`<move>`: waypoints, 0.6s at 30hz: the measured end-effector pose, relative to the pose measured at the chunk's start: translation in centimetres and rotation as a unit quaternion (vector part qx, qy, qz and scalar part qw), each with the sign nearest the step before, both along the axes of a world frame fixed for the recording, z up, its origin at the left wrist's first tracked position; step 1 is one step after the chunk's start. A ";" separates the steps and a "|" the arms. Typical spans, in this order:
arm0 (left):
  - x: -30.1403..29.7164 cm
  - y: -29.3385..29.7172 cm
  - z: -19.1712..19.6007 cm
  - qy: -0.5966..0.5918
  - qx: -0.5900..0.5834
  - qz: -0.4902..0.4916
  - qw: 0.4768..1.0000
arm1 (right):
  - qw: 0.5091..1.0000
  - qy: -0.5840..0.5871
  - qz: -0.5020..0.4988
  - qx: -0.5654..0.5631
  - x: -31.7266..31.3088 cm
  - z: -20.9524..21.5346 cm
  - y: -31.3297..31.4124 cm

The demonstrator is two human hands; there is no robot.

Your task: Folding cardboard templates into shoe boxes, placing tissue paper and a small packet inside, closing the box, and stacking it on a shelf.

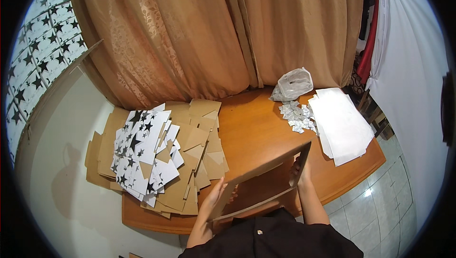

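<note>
I hold a flat brown cardboard box blank (266,170) tilted on edge over the near part of the wooden table (256,120). My left hand (216,198) grips its lower left corner. My right hand (300,172) holds its right end, the fingers partly hidden behind the card. A messy pile of unfolded box blanks (156,158), brown on one side and white with black stars on the other, lies on the table to the left of my left hand.
White paper sheets (339,125) are stacked at the table's right end, beside several small silvery packets (297,115) and a clear plastic bag (294,83). Tan curtains (213,30) hang behind the table. Star-printed boxes (42,34) are stacked at far left. Pale tile floor (380,201) lies to the right.
</note>
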State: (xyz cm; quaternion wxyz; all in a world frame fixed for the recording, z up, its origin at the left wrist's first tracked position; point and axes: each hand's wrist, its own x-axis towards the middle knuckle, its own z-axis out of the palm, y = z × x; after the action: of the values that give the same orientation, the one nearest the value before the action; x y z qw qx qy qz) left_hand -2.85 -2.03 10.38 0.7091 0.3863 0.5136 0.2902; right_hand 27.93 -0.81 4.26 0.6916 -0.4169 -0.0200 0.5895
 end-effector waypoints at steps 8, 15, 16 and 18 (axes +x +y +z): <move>-1.9 2.3 -5.0 -0.317 -0.188 -0.026 0.929 | 0.960 0.076 0.092 0.253 3.2 -2.6 -0.6; -2.7 6.5 -7.0 -0.244 -0.054 0.147 0.957 | 0.957 -0.064 0.151 0.238 1.5 1.0 -5.8; -3.0 7.0 -6.6 -0.195 -0.066 0.162 0.965 | 0.973 0.086 0.079 0.200 1.0 1.3 -6.0; -2.7 5.8 -5.7 -0.150 0.022 0.176 0.973 | 0.919 0.372 -0.072 0.109 0.3 1.4 -6.1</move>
State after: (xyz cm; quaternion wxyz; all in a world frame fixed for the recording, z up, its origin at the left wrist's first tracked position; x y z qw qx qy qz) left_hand -5.57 3.77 4.65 0.7073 0.2574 0.4552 0.4757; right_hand 28.20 -6.92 5.65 0.7307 -0.0905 0.2045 0.6451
